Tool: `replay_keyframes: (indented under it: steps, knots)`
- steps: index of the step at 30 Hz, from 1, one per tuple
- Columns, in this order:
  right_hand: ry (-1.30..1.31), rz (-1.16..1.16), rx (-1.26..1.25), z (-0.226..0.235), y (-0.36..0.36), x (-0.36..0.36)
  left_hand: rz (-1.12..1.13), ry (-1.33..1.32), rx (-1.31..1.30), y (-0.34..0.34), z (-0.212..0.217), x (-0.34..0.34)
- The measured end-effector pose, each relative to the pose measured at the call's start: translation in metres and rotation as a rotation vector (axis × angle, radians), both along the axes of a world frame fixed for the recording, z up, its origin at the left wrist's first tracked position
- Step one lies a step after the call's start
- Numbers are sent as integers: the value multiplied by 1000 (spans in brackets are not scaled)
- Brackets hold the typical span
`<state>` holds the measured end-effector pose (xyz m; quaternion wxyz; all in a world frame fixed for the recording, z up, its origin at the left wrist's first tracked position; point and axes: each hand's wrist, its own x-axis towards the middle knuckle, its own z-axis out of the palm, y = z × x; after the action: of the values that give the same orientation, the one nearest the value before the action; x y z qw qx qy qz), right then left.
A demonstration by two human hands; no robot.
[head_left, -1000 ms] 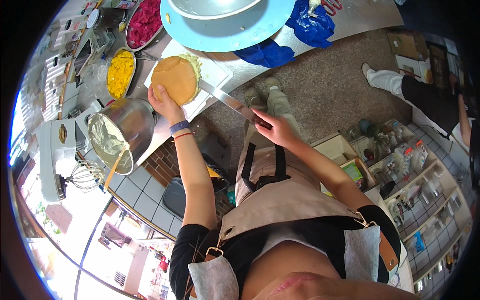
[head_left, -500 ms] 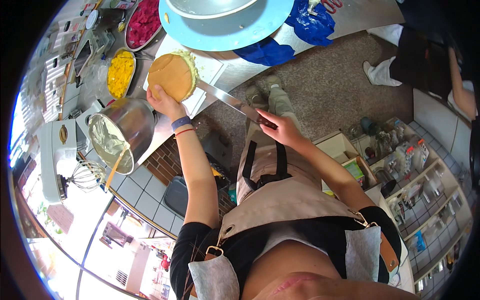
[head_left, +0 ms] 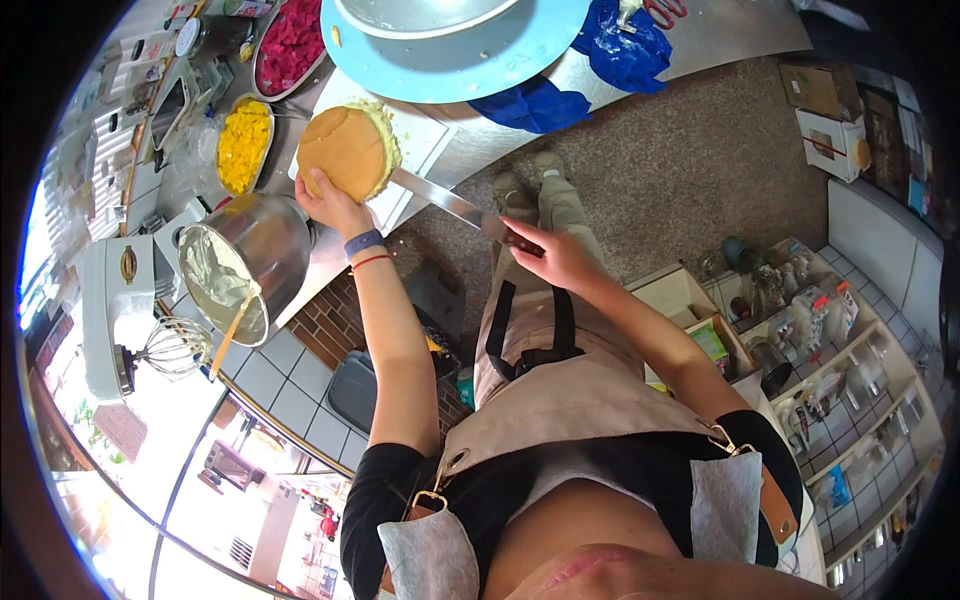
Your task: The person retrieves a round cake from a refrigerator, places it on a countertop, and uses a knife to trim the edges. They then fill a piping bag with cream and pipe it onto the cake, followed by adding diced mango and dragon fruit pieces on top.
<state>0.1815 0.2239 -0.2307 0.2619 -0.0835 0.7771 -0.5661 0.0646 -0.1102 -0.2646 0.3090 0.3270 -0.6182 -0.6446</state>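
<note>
A round sponge cake [head_left: 343,155] with a smooth tan top and a crumbly pale-green edge sits over a white board [head_left: 418,150]. My left hand [head_left: 335,210] grips its near side, thumb on top and the other fingers mostly hidden along the rim. In my right hand [head_left: 550,258] is the brown handle of a long-bladed knife [head_left: 455,208]. Its flat steel blade reaches up and left, and the tip meets the cake's right side. Whether the tip is inside the cake or under it I cannot tell.
A metal mixing bowl [head_left: 285,250] with cream and a spatula [head_left: 235,330] lies tilted beside a stand mixer [head_left: 120,300]. Trays of yellow pieces [head_left: 243,145] and magenta pieces [head_left: 290,45] stand behind. A light-blue round board [head_left: 450,75] and blue piping bags [head_left: 620,45] lie farther back.
The other person at the far right has gone out of view, and boxes show there now. My hands, the cake and the knife have barely shifted.
</note>
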Motion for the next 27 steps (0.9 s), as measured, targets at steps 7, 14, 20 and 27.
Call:
replay_keyframes:
  steps: [7, 14, 20, 27]
  knots:
    - [105, -57, -137, -20, -27, -6, 5, 30, 28, 2, 3, -5]
    - [74, 21, -19, -3, -4, 2, 45, 50, 37, -1, -3, -3]
    - [159, -15, -74, -19, -43, -20, 49, 99, 33, 4, 2, -12]
    - [108, 1, -20, -16, -3, 3, 74, 101, 154, 9, 12, -12]
